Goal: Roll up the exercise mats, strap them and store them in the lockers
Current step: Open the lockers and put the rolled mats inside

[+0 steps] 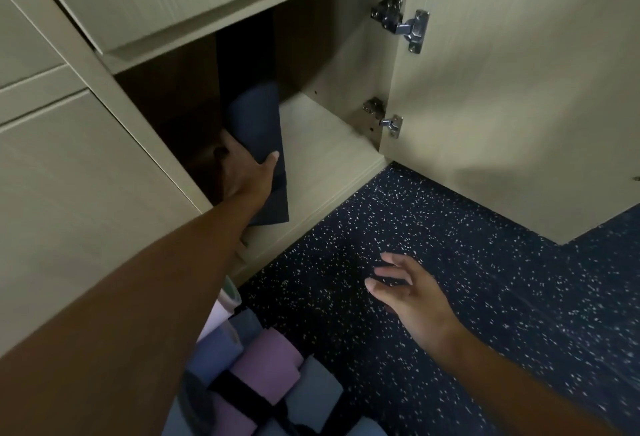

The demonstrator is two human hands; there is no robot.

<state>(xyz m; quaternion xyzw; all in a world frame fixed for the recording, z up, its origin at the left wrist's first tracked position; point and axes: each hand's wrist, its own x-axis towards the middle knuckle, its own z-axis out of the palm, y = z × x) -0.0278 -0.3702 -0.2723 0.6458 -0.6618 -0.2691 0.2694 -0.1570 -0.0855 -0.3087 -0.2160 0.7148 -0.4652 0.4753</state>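
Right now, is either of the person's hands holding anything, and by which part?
The left hand grips the rolled dark blue exercise mat around its middle, inside the open locker. The right hand holds nothing.

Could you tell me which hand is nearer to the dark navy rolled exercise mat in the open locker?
Left. The left hand grips the dark navy rolled exercise mat inside the locker; the right hand hangs open over the speckled floor, clear of it.
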